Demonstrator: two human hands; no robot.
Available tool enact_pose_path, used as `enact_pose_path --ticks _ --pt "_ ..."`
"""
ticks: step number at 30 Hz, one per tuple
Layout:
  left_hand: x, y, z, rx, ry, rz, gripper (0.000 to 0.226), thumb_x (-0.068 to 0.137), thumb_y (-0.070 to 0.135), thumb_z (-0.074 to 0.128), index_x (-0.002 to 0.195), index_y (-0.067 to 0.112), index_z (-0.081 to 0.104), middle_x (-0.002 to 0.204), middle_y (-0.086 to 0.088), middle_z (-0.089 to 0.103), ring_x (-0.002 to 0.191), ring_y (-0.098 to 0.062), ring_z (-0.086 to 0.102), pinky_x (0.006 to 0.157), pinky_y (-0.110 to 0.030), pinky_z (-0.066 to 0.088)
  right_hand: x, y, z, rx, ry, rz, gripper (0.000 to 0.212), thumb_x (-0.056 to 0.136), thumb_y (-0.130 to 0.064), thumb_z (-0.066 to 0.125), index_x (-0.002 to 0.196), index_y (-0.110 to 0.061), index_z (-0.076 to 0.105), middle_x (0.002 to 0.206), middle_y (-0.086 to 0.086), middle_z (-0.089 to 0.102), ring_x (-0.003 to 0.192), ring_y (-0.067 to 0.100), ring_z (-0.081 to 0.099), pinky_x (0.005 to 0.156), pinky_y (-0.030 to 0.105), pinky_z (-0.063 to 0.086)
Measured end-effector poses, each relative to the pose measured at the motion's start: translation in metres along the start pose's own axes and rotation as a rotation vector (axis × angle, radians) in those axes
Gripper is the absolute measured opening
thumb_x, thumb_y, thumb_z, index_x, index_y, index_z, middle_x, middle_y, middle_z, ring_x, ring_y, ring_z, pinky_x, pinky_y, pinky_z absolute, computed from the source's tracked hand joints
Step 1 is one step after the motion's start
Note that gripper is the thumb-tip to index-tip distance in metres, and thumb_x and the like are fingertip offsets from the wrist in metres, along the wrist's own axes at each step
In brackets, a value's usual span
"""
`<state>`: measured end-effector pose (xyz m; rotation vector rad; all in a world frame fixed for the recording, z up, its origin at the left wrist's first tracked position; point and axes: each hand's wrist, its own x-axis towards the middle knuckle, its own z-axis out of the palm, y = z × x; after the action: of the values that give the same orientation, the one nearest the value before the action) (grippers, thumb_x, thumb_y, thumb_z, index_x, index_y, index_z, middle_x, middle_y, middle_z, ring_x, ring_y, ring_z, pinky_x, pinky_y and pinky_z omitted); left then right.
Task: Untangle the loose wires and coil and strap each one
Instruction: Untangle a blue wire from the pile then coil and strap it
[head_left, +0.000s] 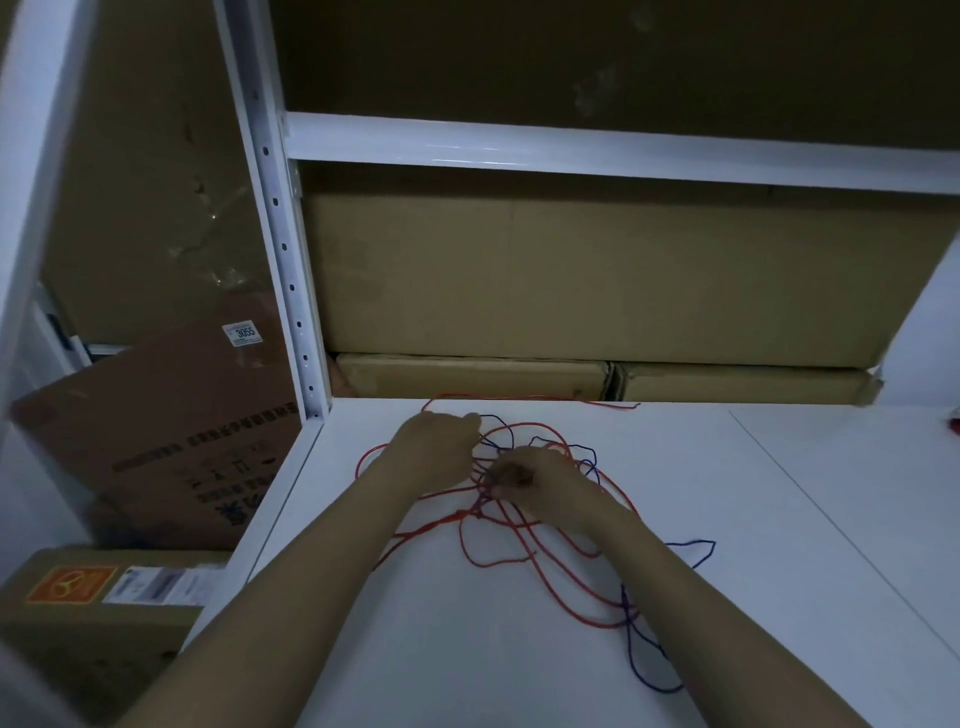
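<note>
A red wire and a blue wire lie tangled in loose loops on the white table. The knot of crossing strands sits between my two hands. My left hand is on the left of the tangle, its fingers curled into the strands. My right hand is just right of it and pinches strands at the knot. One red end runs along the table's far edge. A blue loop trails off to the right of my right forearm.
A white metal shelf frame rises at the table's far left, with a crossbar above. Cardboard boxes are stacked behind the table. More boxes lean and lie on the floor to the left. A small red object sits at the right edge.
</note>
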<state>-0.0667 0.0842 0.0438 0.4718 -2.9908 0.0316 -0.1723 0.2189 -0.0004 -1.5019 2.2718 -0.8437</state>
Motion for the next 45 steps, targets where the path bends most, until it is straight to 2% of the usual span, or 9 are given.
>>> enact_pose_path --ticks 4,7,13,17,22,26,30,36,45 --pt "-0.009 -0.012 0.007 -0.159 -0.269 -0.065 0.038 0.098 0.049 0.039 0.075 0.021 0.047 0.075 0.004 0.049 0.066 -0.009 0.044 0.066 -0.027 0.036 -0.005 0.012 0.007 -0.134 -0.102 -0.037 0.018 0.089 -0.025 0.064 0.104 -0.019 0.072 0.084 -0.019 0.054 0.077 0.000 0.050 0.064 0.010 0.034" --pt "-0.015 -0.020 0.011 -0.202 -0.366 -0.021 0.034 0.094 0.045 0.051 0.067 0.024 0.046 0.073 0.006 0.045 0.065 -0.008 0.042 0.064 -0.024 0.035 -0.010 0.014 0.014 -0.056 -0.033 -0.098 0.022 0.091 -0.026 0.062 0.110 -0.020 0.070 0.095 -0.012 0.061 0.086 0.008 0.052 0.069 0.012 0.038" --pt "-0.021 -0.025 0.004 -0.550 -0.258 0.014 0.019 0.096 0.033 0.054 0.091 0.018 0.064 0.085 0.005 0.055 0.080 -0.011 0.051 0.071 -0.026 0.039 -0.015 -0.004 0.021 0.208 0.088 -0.093 0.036 0.089 -0.009 0.055 0.120 -0.025 0.063 0.106 -0.026 0.056 0.098 -0.016 0.050 0.084 0.012 0.044" --pt "-0.021 -0.029 -0.004 -0.691 -0.184 -0.062 0.023 0.093 0.026 0.056 0.071 0.022 0.058 0.071 0.005 0.052 0.066 -0.009 0.045 0.062 -0.024 0.033 -0.013 -0.013 0.019 0.053 0.128 -0.084 0.028 0.084 -0.040 0.067 0.108 -0.027 0.062 0.097 -0.013 0.057 0.088 -0.001 0.051 0.072 0.014 0.040" --pt "-0.022 -0.031 -0.018 -0.897 -0.190 -0.124 0.026 0.092 0.020 0.058 0.066 0.016 0.055 0.051 0.009 0.044 0.047 -0.005 0.037 0.052 -0.019 0.030 -0.013 -0.019 0.017 0.108 0.123 0.018 0.031 0.079 -0.042 0.074 0.100 -0.028 0.057 0.083 -0.012 0.057 0.069 0.002 0.050 0.056 0.012 0.039" --pt "-0.027 -0.031 -0.029 -1.188 -0.238 -0.077 0.025 0.095 0.011 0.052 0.070 0.010 0.047 0.049 0.008 0.036 0.045 -0.008 0.028 0.047 -0.019 0.025 -0.015 -0.025 0.012 0.214 0.081 0.013 0.031 0.083 -0.043 0.069 0.110 -0.031 0.059 0.093 -0.009 0.064 0.080 0.004 0.057 0.066 0.016 0.044" --pt "-0.026 -0.028 -0.032 -1.170 -0.105 -0.075 0.033 0.097 0.022 0.053 0.064 0.019 0.050 0.054 0.007 0.038 0.049 -0.007 0.031 0.054 -0.022 0.027 -0.020 -0.026 0.013 0.279 0.091 -0.070 0.020 0.094 -0.019 0.056 0.109 -0.030 0.065 0.102 -0.013 0.065 0.087 -0.010 0.053 0.072 0.004 0.040" --pt "-0.019 -0.022 -0.021 -0.979 0.087 -0.173 0.033 0.099 0.035 0.046 0.069 0.023 0.053 0.062 0.012 0.047 0.059 -0.004 0.043 0.060 -0.022 0.032 -0.011 -0.031 0.014 0.333 0.292 -0.133 0.030 0.087 -0.011 0.065 0.087 -0.041 0.065 0.089 -0.021 0.066 0.086 -0.003 0.060 0.073 0.009 0.047" --pt "-0.029 -0.022 0.021 -0.772 -0.116 -0.245 0.038 0.084 0.057 0.059 0.078 0.021 0.052 0.070 0.004 0.048 0.062 -0.008 0.044 0.058 -0.021 0.032 0.000 -0.025 0.024 0.280 0.343 -0.074 0.020 0.087 -0.013 0.065 0.085 -0.034 0.064 0.080 -0.021 0.065 0.082 -0.007 0.061 0.069 0.004 0.046"
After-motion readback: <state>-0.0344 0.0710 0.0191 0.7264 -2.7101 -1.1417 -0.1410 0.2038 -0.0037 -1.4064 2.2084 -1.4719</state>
